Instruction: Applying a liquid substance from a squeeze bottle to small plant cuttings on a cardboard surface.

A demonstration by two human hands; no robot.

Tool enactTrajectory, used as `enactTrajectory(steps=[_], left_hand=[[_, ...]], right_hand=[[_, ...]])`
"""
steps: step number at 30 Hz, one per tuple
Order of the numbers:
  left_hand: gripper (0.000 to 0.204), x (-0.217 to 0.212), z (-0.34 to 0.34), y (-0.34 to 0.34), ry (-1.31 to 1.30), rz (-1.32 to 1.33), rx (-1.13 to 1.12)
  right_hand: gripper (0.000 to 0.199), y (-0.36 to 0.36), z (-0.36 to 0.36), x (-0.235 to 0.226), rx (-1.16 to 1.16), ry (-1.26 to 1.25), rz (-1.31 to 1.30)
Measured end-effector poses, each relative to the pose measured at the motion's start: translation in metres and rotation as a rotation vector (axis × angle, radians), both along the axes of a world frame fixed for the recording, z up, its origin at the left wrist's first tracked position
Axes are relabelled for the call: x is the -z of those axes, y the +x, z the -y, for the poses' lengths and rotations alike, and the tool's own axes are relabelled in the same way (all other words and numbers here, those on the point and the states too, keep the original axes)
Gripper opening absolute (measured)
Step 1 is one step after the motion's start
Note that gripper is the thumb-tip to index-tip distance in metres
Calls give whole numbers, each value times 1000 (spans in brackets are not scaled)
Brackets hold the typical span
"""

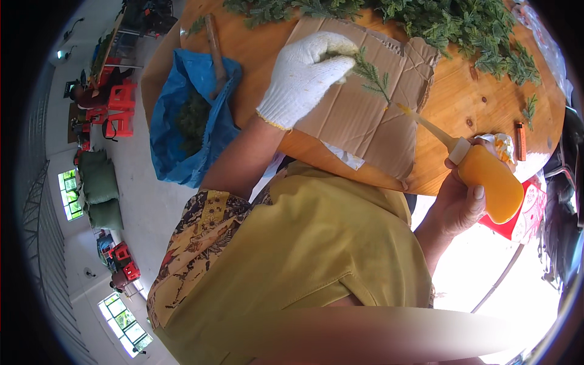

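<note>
My left hand point(304, 79), in a white knitted glove, pinches a small green needled sprig point(372, 76) between thumb and fingers. The sprig's bare stem end points to the right, over a flattened piece of brown cardboard point(340, 118). Bare, my right hand point(453, 201) grips a squeeze bottle point(491, 182) of orange-yellow liquid. Its long tapered nozzle point(429, 126) slants up and left, with the tip right by the stem end. Whether tip and stem touch I cannot tell.
Green branches point(450, 27) are heaped along the far side of the round wooden table point(474, 97). An orange lighter point(521, 141) and crumpled foil point(504, 148) lie at the right. At the left hang a blue bag point(167, 143) with greenery inside and a wooden stick point(214, 52).
</note>
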State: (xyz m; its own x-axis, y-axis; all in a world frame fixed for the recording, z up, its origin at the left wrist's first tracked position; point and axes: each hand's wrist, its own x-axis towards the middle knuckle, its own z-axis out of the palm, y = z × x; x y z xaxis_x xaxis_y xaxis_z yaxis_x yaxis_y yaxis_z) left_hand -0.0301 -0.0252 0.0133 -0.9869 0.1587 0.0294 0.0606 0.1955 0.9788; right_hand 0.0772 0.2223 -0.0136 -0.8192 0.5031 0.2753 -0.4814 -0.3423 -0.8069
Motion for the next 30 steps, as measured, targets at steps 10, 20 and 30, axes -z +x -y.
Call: enactTrajectory(steps=[10,20,30], left_hand=[[36,10,-3,6,408,142,-7],[36,12,-11,12,334,83,86],[37,8,-19,21,301,154,119]], right_hand=[[61,-3,7,-11,-8,80,-57],[61,-9,15,-25,143,305,-114],[62,-9,14,-20,64,369,-83]])
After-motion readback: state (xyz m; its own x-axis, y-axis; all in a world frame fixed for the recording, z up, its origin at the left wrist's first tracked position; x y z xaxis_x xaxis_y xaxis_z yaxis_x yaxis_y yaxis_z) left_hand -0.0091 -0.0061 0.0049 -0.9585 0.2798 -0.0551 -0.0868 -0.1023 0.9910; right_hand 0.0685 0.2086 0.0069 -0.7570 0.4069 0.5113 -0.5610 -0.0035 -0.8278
